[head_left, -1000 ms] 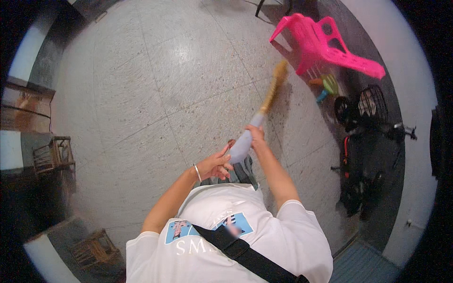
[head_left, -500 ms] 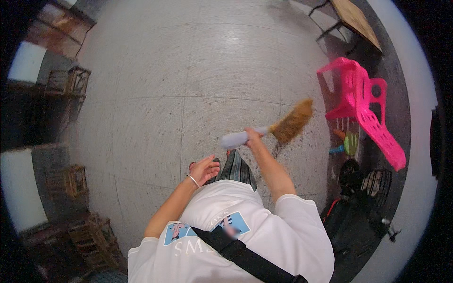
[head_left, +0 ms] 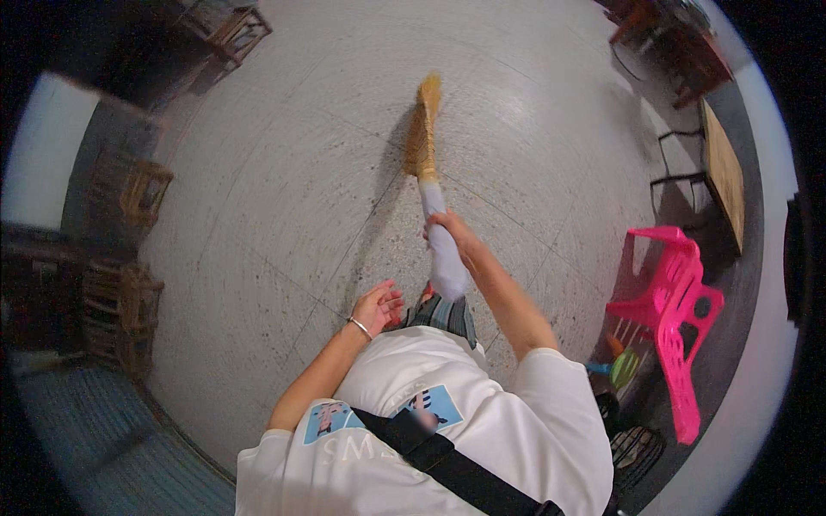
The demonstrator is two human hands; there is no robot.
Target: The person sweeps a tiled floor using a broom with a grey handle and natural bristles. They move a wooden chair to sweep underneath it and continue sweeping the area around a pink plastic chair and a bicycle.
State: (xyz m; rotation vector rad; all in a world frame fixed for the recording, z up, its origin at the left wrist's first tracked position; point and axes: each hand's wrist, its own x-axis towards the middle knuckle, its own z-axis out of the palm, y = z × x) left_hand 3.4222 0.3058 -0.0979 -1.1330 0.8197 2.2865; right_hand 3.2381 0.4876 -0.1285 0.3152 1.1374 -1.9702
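Note:
My right hand (head_left: 449,234) is closed round the pale, wrapped handle of a broom (head_left: 424,142). The broom points away from me, its straw-coloured bristle head lying far out over the floor and the thick handle end close to my body. My left hand (head_left: 379,307) hovers in front of my waist, holding nothing, with its fingers loosely apart. A pale bracelet (head_left: 360,328) circles the left wrist. Whether the bristles touch the floor I cannot tell.
Speckled floor tiles (head_left: 284,189) spread ahead. On the right stand a bright pink plastic chair (head_left: 667,297) and a wooden-topped folding table (head_left: 724,176); a green toy-like item (head_left: 625,368) lies beside the chair. Wooden stools (head_left: 146,193) line the left, near a bluish ribbed surface (head_left: 95,430).
The view has turned left, so the chair and table sit lower at the right. The broom has swung from pointing right to pointing straight ahead, still in my right hand.

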